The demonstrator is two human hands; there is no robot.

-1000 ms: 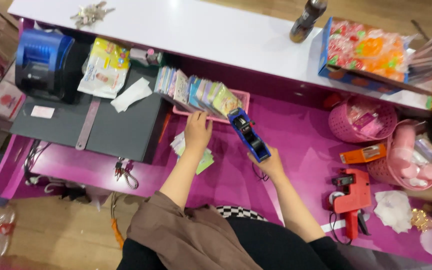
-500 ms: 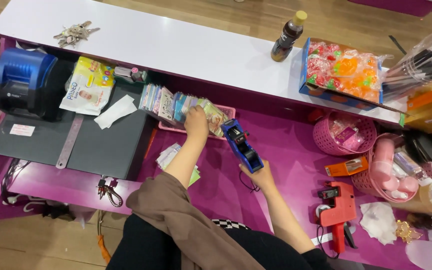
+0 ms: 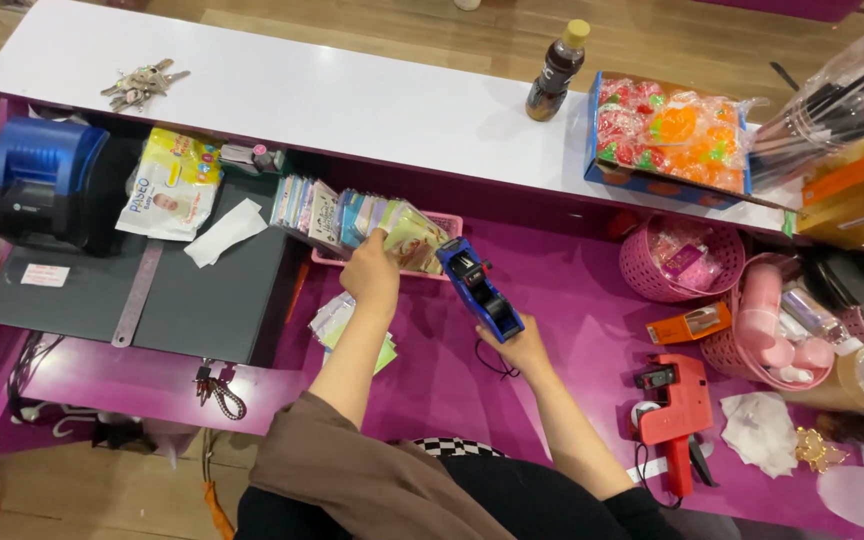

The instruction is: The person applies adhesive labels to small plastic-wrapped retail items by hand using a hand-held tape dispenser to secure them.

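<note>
Already my right hand (image 3: pixel 522 350) was wrapped shut around the handle of the blue price-label gun (image 3: pixel 480 288), its nose pointing up toward the pink tray (image 3: pixel 449 222) that sat at the far edge of the purple counter (image 3: pixel 592 330), just under the white shelf (image 3: pixel 352 100). My left hand (image 3: pixel 372 272) rested on the row of small packets (image 3: pixel 372 220) standing upright in that tray, fingers pinching the top of one near the middle of the row. They looked thin, light and floppy, probably slick in their plastic sleeves, so I judged the top edge the best place to pinch and tilt one forward. By contrast the gun seemed rigid and light, best held by its handle. A red label gun (image 3: pixel 674 405) lay well apart near the counter's right edge, beside the pink baskets (image 3: pixel 672 262).
</note>
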